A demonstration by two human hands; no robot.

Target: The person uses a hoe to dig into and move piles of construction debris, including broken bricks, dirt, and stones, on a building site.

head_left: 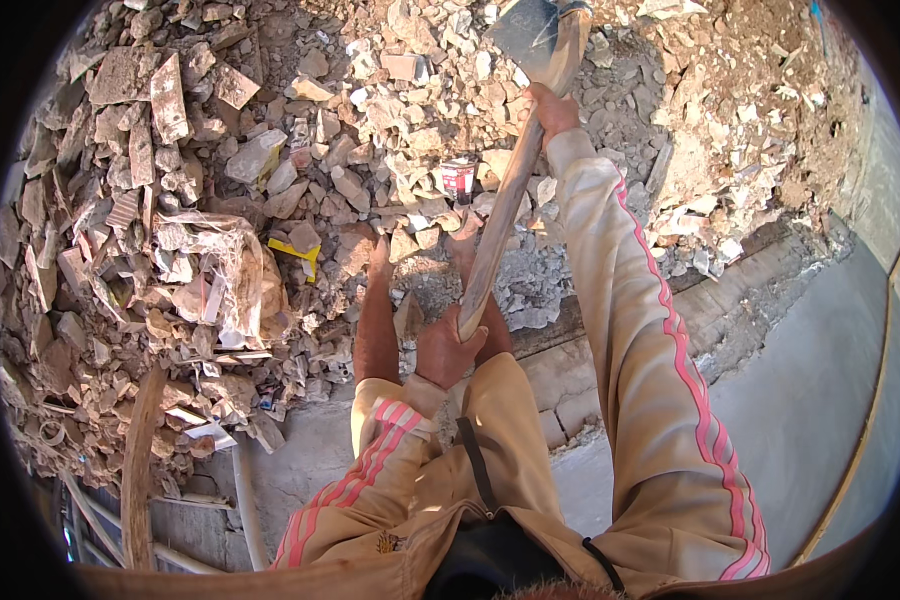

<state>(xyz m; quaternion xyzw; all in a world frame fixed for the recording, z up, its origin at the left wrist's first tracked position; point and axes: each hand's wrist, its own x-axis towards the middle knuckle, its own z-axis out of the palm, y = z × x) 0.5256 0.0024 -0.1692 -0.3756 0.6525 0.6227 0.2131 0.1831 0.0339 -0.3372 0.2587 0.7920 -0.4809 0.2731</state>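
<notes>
A hoe with a worn wooden handle (507, 205) slants across the middle, from my legs up to the top edge. Its broad dark metal blade (526, 42) lies over the rubble at the top. My left hand (448, 350) is wrapped round the handle's lower end, just in front of my knees. Higher up, close to the blade, my right hand (553, 110) grips the same handle with that arm stretched out. Below the blade spreads a heap of broken stone and brick rubble (425, 150), where my bare lower legs (377, 320) stand with the feet partly hidden.
Larger slabs and a crumpled dirty plastic sheet (235, 265) lie on the left, beside a yellow scrap (295, 256). A wooden post (140, 470) and pipes (250, 505) are at lower left. On the right run a low brick edge (715, 310) and smooth grey concrete (800, 370).
</notes>
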